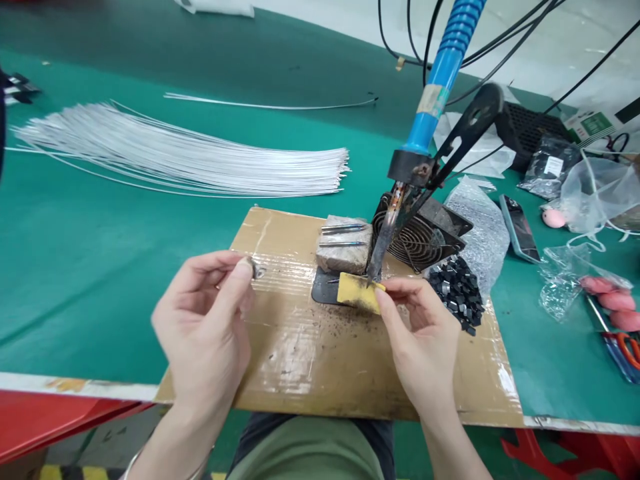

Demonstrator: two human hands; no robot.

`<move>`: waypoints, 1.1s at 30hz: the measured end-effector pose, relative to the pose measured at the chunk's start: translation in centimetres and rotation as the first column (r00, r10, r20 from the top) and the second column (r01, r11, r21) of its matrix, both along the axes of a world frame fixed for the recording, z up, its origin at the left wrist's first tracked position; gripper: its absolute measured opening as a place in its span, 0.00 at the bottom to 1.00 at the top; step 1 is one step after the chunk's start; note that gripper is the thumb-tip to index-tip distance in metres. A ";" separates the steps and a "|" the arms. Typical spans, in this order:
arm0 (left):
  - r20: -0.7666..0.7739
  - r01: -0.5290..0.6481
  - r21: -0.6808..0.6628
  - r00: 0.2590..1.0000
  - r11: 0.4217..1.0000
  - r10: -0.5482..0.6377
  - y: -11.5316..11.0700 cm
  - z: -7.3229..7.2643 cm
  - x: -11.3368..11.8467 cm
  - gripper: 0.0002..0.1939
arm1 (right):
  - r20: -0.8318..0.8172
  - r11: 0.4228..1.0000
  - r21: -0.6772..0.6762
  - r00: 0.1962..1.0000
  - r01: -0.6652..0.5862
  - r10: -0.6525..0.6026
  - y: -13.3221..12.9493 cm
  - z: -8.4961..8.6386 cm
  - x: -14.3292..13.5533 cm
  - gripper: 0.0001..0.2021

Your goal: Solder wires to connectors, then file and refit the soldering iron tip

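My right hand [423, 330] pinches the right end of a scorched yellow sponge [356, 292] between thumb and fingers. Against the sponge's upper edge rests the dark tip of a soldering iron [433, 110], which points down from a black stand arm [473, 133]. My left hand [207, 320] is closed in a pinch on a small dark metallic piece [257, 269]; the fingertips hide most of it. Behind the sponge, a worn block [345, 257] bears several metal soldering tips [345, 229]. A black pad [323, 291] lies partly under the sponge.
A cardboard sheet [280, 360] with dark crumbs covers the bench front. Close behind the iron stands a black fan [415, 243]. Small black parts [457, 293] are heaped at the right, near a phone [520, 227] and scissors [625, 350]. White wires [225, 157] lie at the back left.
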State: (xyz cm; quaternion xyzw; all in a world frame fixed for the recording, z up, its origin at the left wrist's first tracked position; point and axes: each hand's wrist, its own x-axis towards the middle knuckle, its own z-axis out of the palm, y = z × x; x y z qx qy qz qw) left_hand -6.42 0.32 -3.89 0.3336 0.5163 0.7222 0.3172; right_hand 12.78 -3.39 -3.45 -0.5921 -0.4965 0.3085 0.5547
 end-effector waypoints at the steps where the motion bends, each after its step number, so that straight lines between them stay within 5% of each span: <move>1: -0.009 0.000 -0.015 1.000 1.000 0.000 -0.1 -0.1 0.0 0.11 | 0.038 1.000 0.017 0.999 -0.005 0.004 -0.2 0.0 0.0 0.01; 7: -0.303 0.106 -0.174 0.940 0.979 -0.155 -0.7 -1.2 -0.3 0.06 | 0.157 0.999 0.002 0.986 -0.049 0.048 -1.7 -0.3 0.3 0.02; 12: -0.684 0.279 -0.278 0.614 0.919 -0.393 -0.8 -1.7 0.1 0.06 | 0.238 0.992 -0.027 0.964 0.125 -0.115 -3.5 -0.1 5.3 0.06; 14: -0.759 0.319 -0.312 0.483 0.895 -0.437 -0.6 -2.0 0.6 0.08 | 0.213 0.930 -0.008 0.909 0.368 -0.358 -4.3 0.0 9.2 0.12; 16: -0.810 0.326 -0.342 0.373 0.881 -0.452 -0.3 -2.3 1.2 0.10 | 0.198 0.800 -0.008 0.785 0.600 -0.587 -4.8 -0.2 13.6 0.19; 18: -0.839 0.314 -0.357 0.305 0.880 -0.450 0.1 -2.6 1.7 0.11 | 0.156 0.707 -0.005 0.699 0.707 -0.698 -5.0 -0.8 17.6 0.22; 21: -0.847 0.301 -0.365 0.285 0.881 -0.449 0.4 -2.8 2.1 0.11 | 0.202 0.685 -0.003 0.672 0.728 -0.713 -5.2 -1.9 21.9 0.24; 26: -0.835 0.386 -0.351 0.283 0.853 -0.472 0.1 -3.2 1.1 0.13 | 0.395 0.683 0.021 0.621 0.730 -0.677 -6.8 -2.7 25.0 0.27; 29: -0.816 0.491 -0.301 0.311 0.817 -0.487 -0.6 -4.2 0.2 0.13 | 0.554 0.654 0.038 0.529 0.755 -0.643 -7.4 -2.2 27.0 0.26; 33: -0.791 0.432 -0.368 0.320 0.823 -0.521 -2.1 -5.6 0.0 0.06 | 0.774 0.624 0.014 0.386 0.782 -0.501 -6.5 -0.7 30.4 0.19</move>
